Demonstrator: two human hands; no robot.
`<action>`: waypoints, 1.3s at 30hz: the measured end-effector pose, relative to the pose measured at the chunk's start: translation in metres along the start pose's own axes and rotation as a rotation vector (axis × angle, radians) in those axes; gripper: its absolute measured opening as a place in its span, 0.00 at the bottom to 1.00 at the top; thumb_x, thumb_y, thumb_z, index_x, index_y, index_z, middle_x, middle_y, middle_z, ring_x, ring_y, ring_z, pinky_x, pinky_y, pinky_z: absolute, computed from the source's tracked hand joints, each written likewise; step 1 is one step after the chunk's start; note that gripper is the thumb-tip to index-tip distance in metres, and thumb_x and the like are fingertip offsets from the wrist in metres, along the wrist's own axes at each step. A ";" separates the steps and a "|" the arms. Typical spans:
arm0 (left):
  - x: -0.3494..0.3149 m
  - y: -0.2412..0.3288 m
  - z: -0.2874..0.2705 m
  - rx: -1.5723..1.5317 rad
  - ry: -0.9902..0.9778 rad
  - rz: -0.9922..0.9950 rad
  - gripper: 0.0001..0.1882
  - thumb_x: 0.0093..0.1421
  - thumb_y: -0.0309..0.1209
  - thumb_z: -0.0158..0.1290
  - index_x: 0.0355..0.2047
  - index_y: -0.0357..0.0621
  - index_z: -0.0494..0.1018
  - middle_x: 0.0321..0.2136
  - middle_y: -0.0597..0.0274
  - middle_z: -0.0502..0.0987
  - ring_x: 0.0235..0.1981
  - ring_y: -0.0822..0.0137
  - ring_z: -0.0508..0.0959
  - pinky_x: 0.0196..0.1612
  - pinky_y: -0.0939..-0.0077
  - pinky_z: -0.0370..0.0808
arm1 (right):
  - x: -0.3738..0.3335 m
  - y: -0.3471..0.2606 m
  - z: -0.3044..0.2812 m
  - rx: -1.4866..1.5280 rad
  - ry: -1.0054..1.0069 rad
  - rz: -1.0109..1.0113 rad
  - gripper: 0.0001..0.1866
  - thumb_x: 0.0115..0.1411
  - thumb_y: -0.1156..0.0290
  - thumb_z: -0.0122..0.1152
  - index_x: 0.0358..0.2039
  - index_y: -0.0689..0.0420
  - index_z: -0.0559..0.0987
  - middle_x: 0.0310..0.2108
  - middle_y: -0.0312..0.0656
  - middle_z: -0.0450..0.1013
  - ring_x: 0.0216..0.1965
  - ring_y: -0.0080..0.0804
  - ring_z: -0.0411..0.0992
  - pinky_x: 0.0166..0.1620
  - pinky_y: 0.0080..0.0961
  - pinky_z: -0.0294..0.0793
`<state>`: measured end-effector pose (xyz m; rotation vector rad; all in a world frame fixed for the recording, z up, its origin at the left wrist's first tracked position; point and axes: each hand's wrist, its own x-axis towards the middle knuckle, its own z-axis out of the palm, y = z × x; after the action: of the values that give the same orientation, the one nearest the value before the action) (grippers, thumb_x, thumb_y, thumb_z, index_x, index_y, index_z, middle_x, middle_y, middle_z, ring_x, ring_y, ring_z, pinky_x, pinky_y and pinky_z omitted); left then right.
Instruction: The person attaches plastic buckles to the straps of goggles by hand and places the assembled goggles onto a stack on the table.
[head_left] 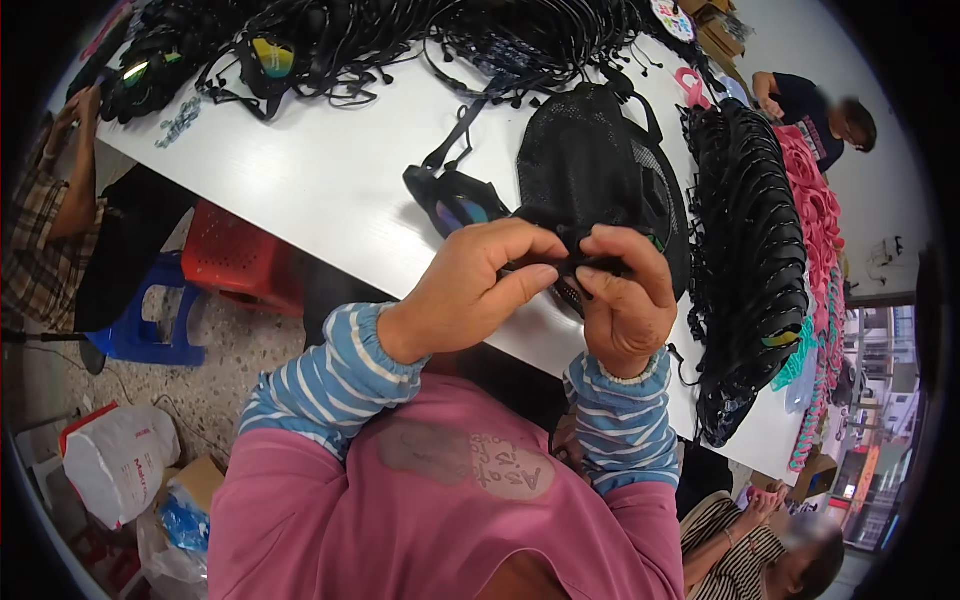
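Over the near edge of the white table (330,205), my left hand (475,285) and my right hand (628,295) meet, thumbs and fingers pinched on a small dark piece. The piece is mostly hidden by my fingers; it looks like black strap or fabric. Just beyond the hands lies a black mesh bag (575,150) with a loop at its top. Left of it, close to my left hand, rests a pair of black swim goggles (457,200) with a bluish-purple mirrored lens and a strap stretching away from me.
Heaps of black goggles (345,40) line the far side. A long stacked row of black goggles (750,260) runs along the right, with pink goggles (815,195) behind it. Other people sit around the table. A red crate (245,250) and a blue stool (155,320) stand left.
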<state>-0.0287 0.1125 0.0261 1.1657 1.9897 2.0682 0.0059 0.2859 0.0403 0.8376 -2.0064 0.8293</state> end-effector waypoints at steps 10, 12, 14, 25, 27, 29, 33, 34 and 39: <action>-0.004 -0.002 0.000 0.417 0.063 0.238 0.15 0.43 0.21 0.55 0.33 0.41 0.68 0.28 0.58 0.72 0.29 0.60 0.72 0.37 0.73 0.65 | 0.012 -0.026 -0.026 0.357 -0.190 0.695 0.12 0.50 0.81 0.55 0.38 0.65 0.70 0.36 0.45 0.69 0.27 0.21 0.69 0.30 0.15 0.68; -0.004 -0.006 0.005 0.399 0.057 0.278 0.15 0.43 0.21 0.55 0.33 0.41 0.67 0.29 0.58 0.72 0.30 0.58 0.72 0.37 0.72 0.66 | 0.014 -0.020 -0.022 0.096 -0.313 0.553 0.11 0.46 0.81 0.59 0.34 0.62 0.75 0.33 0.43 0.69 0.30 0.28 0.70 0.31 0.18 0.68; -0.004 -0.010 0.008 0.368 0.069 0.296 0.14 0.44 0.20 0.55 0.33 0.40 0.67 0.30 0.57 0.72 0.31 0.58 0.73 0.36 0.71 0.68 | 0.009 -0.017 -0.022 0.089 -0.326 0.522 0.12 0.45 0.81 0.59 0.34 0.62 0.75 0.32 0.43 0.69 0.31 0.29 0.70 0.31 0.19 0.68; -0.003 -0.025 0.024 0.481 0.174 0.366 0.18 0.40 0.27 0.60 0.34 0.40 0.70 0.25 0.58 0.71 0.25 0.59 0.73 0.27 0.71 0.70 | -0.009 -0.011 -0.007 -0.156 -0.118 0.259 0.08 0.43 0.83 0.60 0.25 0.62 0.71 0.28 0.44 0.69 0.25 0.32 0.70 0.28 0.19 0.69; -0.002 -0.028 0.026 0.498 0.235 0.411 0.16 0.41 0.26 0.59 0.32 0.40 0.70 0.24 0.58 0.71 0.23 0.59 0.73 0.25 0.72 0.70 | -0.010 -0.012 -0.006 -0.176 -0.126 0.230 0.08 0.45 0.83 0.59 0.25 0.62 0.71 0.28 0.42 0.69 0.24 0.30 0.70 0.28 0.18 0.69; -0.005 -0.028 0.030 0.419 0.251 0.383 0.15 0.41 0.26 0.59 0.32 0.40 0.70 0.24 0.57 0.72 0.23 0.59 0.73 0.25 0.72 0.70 | -0.010 -0.014 -0.007 -0.199 -0.129 0.202 0.07 0.46 0.83 0.58 0.26 0.62 0.70 0.27 0.41 0.69 0.22 0.28 0.69 0.27 0.16 0.69; -0.005 -0.026 0.030 0.269 0.250 0.349 0.14 0.44 0.24 0.59 0.32 0.35 0.70 0.26 0.54 0.74 0.25 0.60 0.76 0.27 0.77 0.72 | -0.005 -0.018 -0.015 0.403 -0.101 0.839 0.03 0.53 0.82 0.53 0.28 0.65 0.69 0.29 0.37 0.69 0.22 0.19 0.67 0.27 0.14 0.68; -0.006 -0.025 0.029 0.268 0.249 0.352 0.14 0.44 0.24 0.59 0.32 0.35 0.70 0.26 0.54 0.74 0.25 0.60 0.76 0.27 0.77 0.72 | -0.005 -0.017 -0.015 0.433 -0.109 0.865 0.04 0.52 0.82 0.53 0.30 0.65 0.69 0.31 0.39 0.69 0.23 0.18 0.67 0.27 0.13 0.67; -0.005 -0.016 0.023 0.138 0.233 0.096 0.11 0.54 0.24 0.51 0.38 0.34 0.69 0.27 0.63 0.73 0.29 0.75 0.73 0.32 0.86 0.68 | -0.009 -0.002 -0.014 0.132 -0.026 0.412 0.14 0.51 0.84 0.54 0.40 0.66 0.69 0.45 0.48 0.64 0.25 0.17 0.67 0.30 0.10 0.66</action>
<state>-0.0204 0.1318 0.0070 1.1072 2.2542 2.2377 0.0177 0.2983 0.0397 0.5102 -2.2018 1.1968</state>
